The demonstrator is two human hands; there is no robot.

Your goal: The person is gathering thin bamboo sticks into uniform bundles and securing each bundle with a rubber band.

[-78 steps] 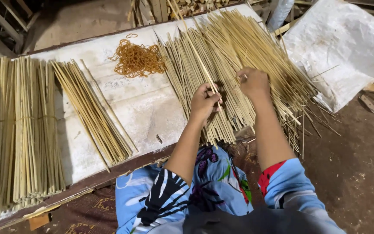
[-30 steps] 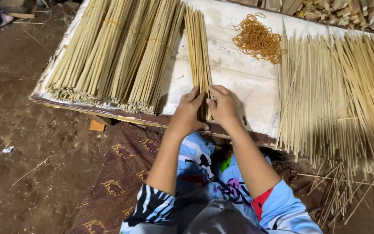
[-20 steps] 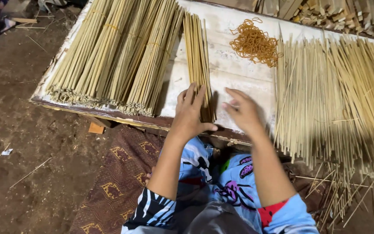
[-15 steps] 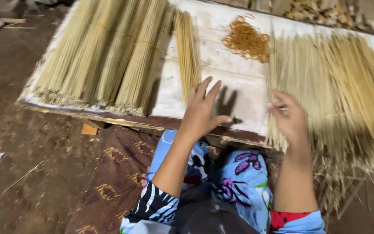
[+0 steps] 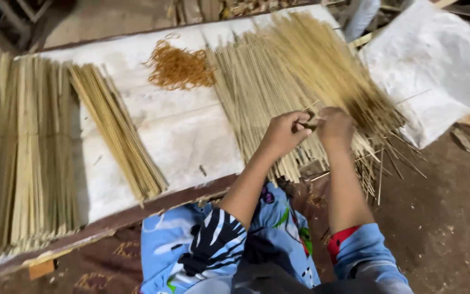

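A loose heap of thin sticks [image 5: 300,71] lies on the right part of the board [image 5: 186,136]. Both hands, the left hand [image 5: 285,132] and the right hand [image 5: 335,124], rest over the heap's near edge. Rubber bands [image 5: 179,67] lie behind, left of the heap. A tied stick bundle [image 5: 116,130] lies farther left, with more bundles [image 5: 20,152] at the far left. A sack [image 5: 436,65] lies right of the board.

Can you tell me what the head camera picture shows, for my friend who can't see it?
Two hands, left hand and right hand, meet over a loose pile of thin sticks on a white board. A tied stick bundle lies to the left, beside more bundles, with orange rubber bands behind.
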